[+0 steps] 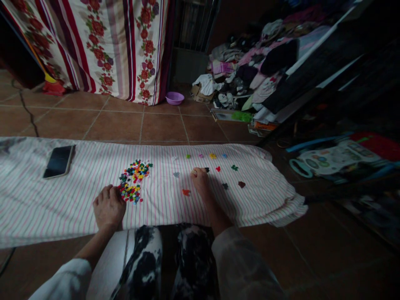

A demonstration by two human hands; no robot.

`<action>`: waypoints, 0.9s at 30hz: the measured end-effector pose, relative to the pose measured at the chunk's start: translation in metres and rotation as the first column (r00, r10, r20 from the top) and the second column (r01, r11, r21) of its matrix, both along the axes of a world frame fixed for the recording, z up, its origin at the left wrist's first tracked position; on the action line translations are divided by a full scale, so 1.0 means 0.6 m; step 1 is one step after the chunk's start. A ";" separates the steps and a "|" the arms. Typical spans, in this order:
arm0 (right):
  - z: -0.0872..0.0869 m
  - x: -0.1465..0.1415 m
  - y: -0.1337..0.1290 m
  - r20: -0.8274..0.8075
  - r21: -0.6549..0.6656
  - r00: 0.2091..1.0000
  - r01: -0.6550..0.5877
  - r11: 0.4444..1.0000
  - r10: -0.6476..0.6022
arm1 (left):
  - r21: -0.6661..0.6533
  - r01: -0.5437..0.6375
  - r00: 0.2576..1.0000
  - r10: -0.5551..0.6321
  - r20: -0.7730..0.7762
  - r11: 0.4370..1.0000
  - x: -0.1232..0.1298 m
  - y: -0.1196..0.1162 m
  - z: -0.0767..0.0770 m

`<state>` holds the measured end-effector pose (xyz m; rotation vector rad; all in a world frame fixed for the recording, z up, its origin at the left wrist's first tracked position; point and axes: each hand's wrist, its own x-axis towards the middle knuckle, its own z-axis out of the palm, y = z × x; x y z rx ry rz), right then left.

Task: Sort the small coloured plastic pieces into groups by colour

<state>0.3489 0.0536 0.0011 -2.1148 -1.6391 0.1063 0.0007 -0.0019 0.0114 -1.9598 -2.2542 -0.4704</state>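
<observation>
multicoloured pieces beside the left hand

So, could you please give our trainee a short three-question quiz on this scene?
1. Which hand rests beside the mixed pile of small colored pieces?
a) the right hand
b) the left hand
c) neither

2. True or false: the phone lies on the striped cloth, left of that pile.

3. Fill in the color: the bowl on the tiled floor is ____.

Key: 1 b; 2 true; 3 purple.
</observation>
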 end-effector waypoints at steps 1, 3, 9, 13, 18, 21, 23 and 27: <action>-0.001 0.001 0.000 -0.002 0.006 1.000 -0.009 1.000 0.009 | 0.000 0.001 1.000 -0.001 -0.001 1.000 0.000 0.000 0.000; -0.004 0.002 0.000 -0.012 0.031 1.000 -0.027 0.999 0.027 | -0.003 -0.001 1.000 0.001 -0.002 1.000 0.000 0.000 0.000; -0.007 0.004 0.002 -0.033 0.061 0.999 -0.029 0.998 0.031 | 0.010 0.004 1.000 -0.003 -0.025 1.000 0.000 0.000 0.001; -0.007 0.003 0.001 -0.038 0.040 0.999 -0.029 0.999 0.031 | 0.026 0.009 0.999 -0.008 -0.040 1.000 0.000 0.000 0.000; -0.008 0.004 0.000 -0.043 0.051 0.998 -0.034 0.998 0.036 | 0.034 0.010 0.999 -0.008 -0.049 0.999 0.000 0.000 -0.001; -0.009 0.006 0.003 -0.045 0.062 0.998 -0.035 0.997 0.038 | 0.038 0.008 0.999 -0.006 -0.046 0.999 0.000 0.000 -0.001; -0.009 0.008 0.004 -0.048 0.062 0.998 -0.038 0.997 0.041 | 0.033 0.009 0.999 -0.008 -0.043 0.999 0.000 -0.001 -0.001; -0.011 0.010 0.005 -0.047 0.077 0.996 -0.066 0.995 0.069 | 0.024 0.014 0.999 -0.013 -0.033 1.000 0.001 -0.001 0.001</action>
